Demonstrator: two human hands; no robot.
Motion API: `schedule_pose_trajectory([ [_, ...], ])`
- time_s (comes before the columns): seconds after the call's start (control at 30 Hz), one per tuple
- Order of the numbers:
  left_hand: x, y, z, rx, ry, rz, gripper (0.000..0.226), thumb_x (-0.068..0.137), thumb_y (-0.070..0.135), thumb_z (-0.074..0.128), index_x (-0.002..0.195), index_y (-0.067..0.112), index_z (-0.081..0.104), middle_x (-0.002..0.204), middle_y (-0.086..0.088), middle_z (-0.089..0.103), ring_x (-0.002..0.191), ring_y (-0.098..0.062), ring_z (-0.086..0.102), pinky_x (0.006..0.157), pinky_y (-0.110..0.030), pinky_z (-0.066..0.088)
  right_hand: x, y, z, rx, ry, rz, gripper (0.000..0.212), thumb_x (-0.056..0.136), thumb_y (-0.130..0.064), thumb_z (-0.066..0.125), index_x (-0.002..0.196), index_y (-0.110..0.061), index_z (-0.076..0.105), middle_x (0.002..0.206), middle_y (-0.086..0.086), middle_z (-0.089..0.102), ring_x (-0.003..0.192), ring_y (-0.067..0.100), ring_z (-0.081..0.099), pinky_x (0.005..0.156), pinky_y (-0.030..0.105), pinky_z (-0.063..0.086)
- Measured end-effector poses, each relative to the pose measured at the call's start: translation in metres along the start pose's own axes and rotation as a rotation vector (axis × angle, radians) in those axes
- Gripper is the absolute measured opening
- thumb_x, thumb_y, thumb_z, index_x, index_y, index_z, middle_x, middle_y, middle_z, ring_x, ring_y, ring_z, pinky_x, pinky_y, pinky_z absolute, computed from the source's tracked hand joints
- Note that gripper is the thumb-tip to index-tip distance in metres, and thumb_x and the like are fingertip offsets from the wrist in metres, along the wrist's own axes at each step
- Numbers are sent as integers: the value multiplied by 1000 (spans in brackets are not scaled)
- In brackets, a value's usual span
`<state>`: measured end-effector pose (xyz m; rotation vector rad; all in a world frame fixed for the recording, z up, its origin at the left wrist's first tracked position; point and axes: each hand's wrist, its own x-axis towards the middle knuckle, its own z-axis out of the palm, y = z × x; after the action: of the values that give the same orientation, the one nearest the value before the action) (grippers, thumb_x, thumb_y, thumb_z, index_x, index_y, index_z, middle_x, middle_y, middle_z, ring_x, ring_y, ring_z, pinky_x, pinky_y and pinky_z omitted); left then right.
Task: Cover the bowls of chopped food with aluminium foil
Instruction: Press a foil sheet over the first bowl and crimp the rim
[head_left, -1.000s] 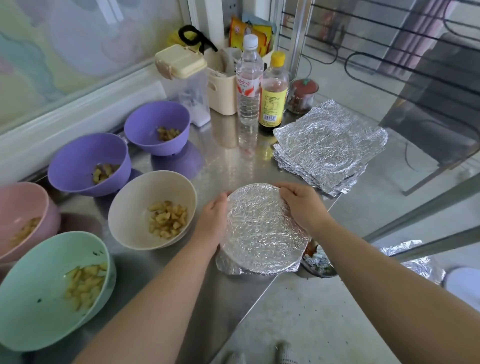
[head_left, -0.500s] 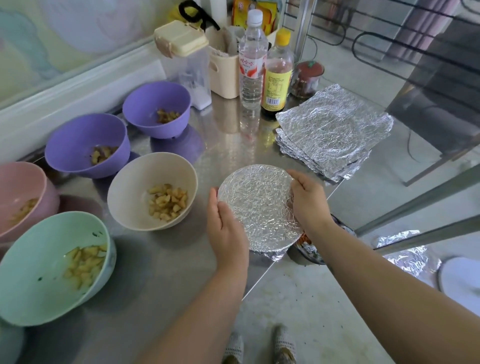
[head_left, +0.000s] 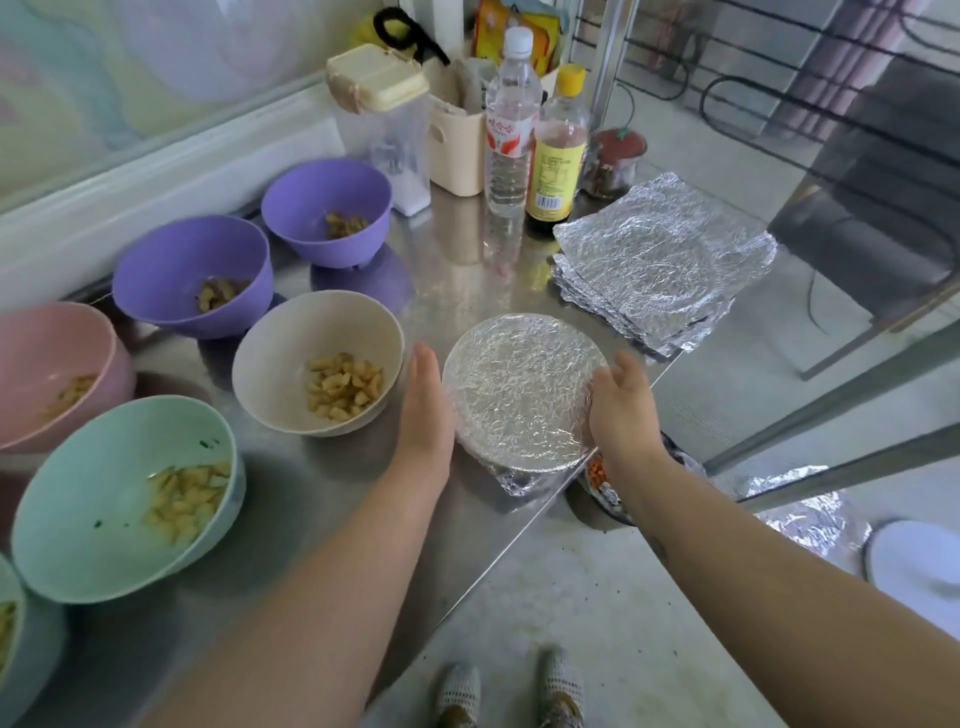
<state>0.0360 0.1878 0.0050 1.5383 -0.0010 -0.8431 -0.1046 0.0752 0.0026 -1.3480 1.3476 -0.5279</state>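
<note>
A bowl wrapped in crinkled foil (head_left: 522, 387) stands near the steel table's front edge. My left hand (head_left: 427, 402) lies flat against its left side, fingers straight. My right hand (head_left: 621, 405) cups its right rim with fingers curled on the foil. Uncovered bowls of chopped food stand to the left: a beige bowl (head_left: 275, 358), a green bowl (head_left: 78, 499), a pink bowl (head_left: 47, 348) and two purple bowls (head_left: 171, 270) (head_left: 306, 197). A stack of foil sheets (head_left: 660, 260) lies at the back right.
Two bottles (head_left: 511, 130) (head_left: 558, 150), a clear lidded container (head_left: 382, 119), a cream caddy (head_left: 457, 140) and a small jar (head_left: 615, 161) crowd the table's back. The table edge (head_left: 519, 540) runs diagonally just below the foil bowl. Crumpled foil (head_left: 810, 514) lies on the floor.
Both hands slid from the bowl's far rim to its sides. The left hand has flattened against the bowl's left side.
</note>
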Motion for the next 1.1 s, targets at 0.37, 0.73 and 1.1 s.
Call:
schedule_pose_trajectory([
  [0.37, -88, -46, -21, 167, -118, 218, 32, 91, -2, 63, 115, 10, 44, 109, -7, 61, 98, -15, 67, 81, -18, 52, 1, -63, 21, -1200, -498, -592, 129, 54, -105, 43, 157, -49, -11, 168, -1, -24, 152, 34, -26, 116, 75, 1],
  [0.73, -79, -59, -13, 228, -191, 183, 59, 74, 20, 80, 115, 21, 38, 118, -12, 62, 103, -19, 68, 91, -29, 54, 5, -59, 37, -1302, -484, -486, 145, 46, -104, 54, 158, -42, -16, 167, 3, -25, 150, 36, -30, 109, 82, -6],
  [1.1, -85, -69, -10, 297, -48, 340, 29, 83, 14, 78, 97, 27, 55, 93, 8, 70, 88, -8, 70, 79, -21, 55, 4, -58, 37, -1308, -482, -485, 146, 46, -103, 54, 158, -41, -17, 167, 4, -27, 150, 36, -29, 109, 81, -7],
])
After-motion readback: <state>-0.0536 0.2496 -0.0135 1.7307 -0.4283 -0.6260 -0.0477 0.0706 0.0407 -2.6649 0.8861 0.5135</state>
